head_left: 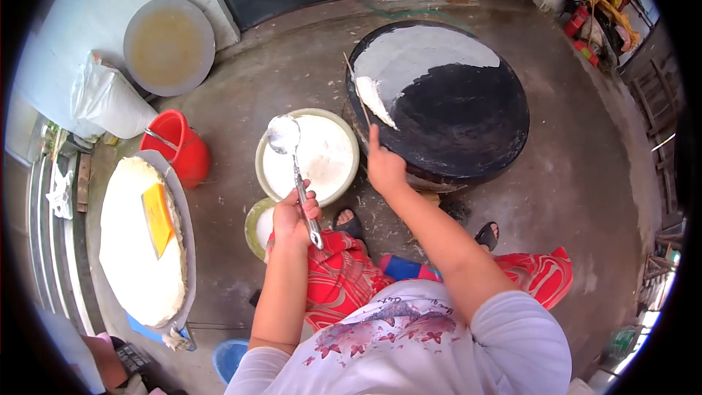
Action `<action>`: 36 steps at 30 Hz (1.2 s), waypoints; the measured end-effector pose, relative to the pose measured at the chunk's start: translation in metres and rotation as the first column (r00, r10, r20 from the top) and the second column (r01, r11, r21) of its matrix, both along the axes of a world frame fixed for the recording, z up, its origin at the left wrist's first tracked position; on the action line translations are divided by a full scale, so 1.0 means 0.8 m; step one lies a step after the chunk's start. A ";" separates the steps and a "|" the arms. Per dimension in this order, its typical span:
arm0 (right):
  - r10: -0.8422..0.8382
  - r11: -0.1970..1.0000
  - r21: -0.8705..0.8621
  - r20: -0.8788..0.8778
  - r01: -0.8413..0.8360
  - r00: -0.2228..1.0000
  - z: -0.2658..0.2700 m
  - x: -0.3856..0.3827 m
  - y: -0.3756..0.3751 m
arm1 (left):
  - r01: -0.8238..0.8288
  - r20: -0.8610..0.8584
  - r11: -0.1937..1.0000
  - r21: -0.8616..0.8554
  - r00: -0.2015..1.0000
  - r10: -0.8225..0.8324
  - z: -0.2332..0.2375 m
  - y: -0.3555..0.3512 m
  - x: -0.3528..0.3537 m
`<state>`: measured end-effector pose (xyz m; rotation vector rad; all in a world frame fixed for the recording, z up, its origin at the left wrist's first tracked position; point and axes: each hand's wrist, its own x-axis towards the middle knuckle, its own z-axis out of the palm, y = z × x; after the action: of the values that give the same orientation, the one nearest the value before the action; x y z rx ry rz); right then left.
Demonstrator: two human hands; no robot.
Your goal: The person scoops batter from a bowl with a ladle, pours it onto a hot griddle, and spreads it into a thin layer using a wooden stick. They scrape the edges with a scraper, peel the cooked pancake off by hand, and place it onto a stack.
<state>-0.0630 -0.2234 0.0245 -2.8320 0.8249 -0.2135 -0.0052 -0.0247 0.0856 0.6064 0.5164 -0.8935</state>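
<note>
The left hand's (292, 221) fingers wrap round a ladle (297, 172), its bowl ahead of them over a tub (355, 153) of white batter (325, 157). The right hand's (386, 168) fingers grasp a thin stick (351, 67); beyond them, a grey layer (424, 45) partly coats the round black griddle (468, 121), a white lump (371, 96) beside the stick.

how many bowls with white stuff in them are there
2: the large bowl under the ladle, and the small bowl beside it, partly covered by the left hand. Others may be hidden.
</note>
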 end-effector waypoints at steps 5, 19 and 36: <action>-0.096 0.984 0.140 -0.094 0.108 0.991 0.000 0.027 0.018 | 0.013 -0.009 1.000 -0.020 1.000 -0.013 -0.002 0.010 0.001; -0.300 0.901 0.331 0.011 0.279 0.954 0.005 -0.018 0.042 | 0.021 0.028 0.999 -0.028 0.999 -0.020 -0.002 0.015 0.004; -0.244 0.911 0.356 0.055 0.209 0.968 -0.010 -0.062 0.081 | 0.007 0.076 1.000 0.008 0.997 -0.008 0.000 0.009 0.001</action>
<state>-0.1124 -0.1586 0.0164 -2.3762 1.0538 -0.2128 -0.0041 -0.0173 0.0856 0.6474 0.4494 -0.8726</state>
